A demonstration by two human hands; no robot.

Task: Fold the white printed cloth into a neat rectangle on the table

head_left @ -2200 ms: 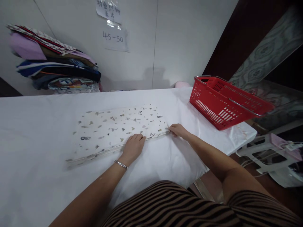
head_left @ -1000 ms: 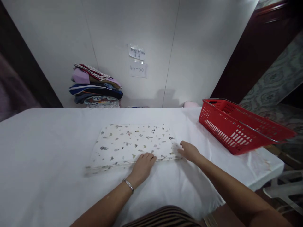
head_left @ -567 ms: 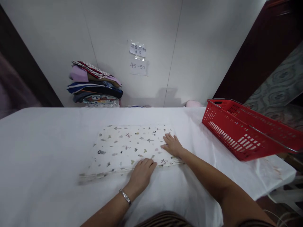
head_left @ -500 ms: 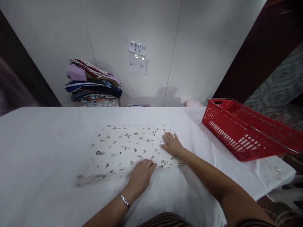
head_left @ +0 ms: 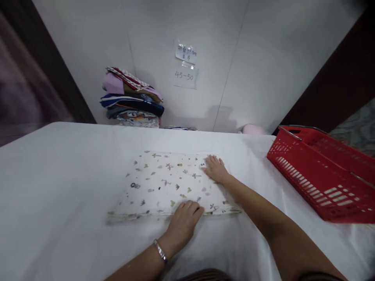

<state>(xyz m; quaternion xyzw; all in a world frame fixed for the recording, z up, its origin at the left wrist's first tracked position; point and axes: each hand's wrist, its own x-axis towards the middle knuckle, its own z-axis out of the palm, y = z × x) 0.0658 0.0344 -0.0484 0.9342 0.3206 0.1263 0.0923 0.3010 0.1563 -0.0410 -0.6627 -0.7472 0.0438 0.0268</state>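
Left hand: the left hand (head_left: 184, 222) is laid palm down at the near edge of the folded printed cloth (head_left: 164, 183), fingers together and extended onto the fabric; nothing is gripped. A metal bracelet (head_left: 160, 251) is worn at the wrist.
Right hand: the right hand (head_left: 215, 169) is stretched further forward, flat on the far right part of the cloth, fingers slightly spread and released, pressed on the fabric rather than closed on it.
Cloth: a flat rectangle, pale with small scattered motifs, is set in the middle of the white-covered table (head_left: 58, 175), its layered edge turned toward the person.
Surroundings: a red plastic basket (head_left: 322, 171) is placed at the right end of the table, well apart from the cloth. A stack of folded fabrics (head_left: 131, 99) is piled against the wall behind the table, beneath and left of two paper notes (head_left: 186, 64).
Hidden or unclear: the basket is cut off by the right border. The upper note's writing cannot be read. Both forearms are cut off by the lower border.
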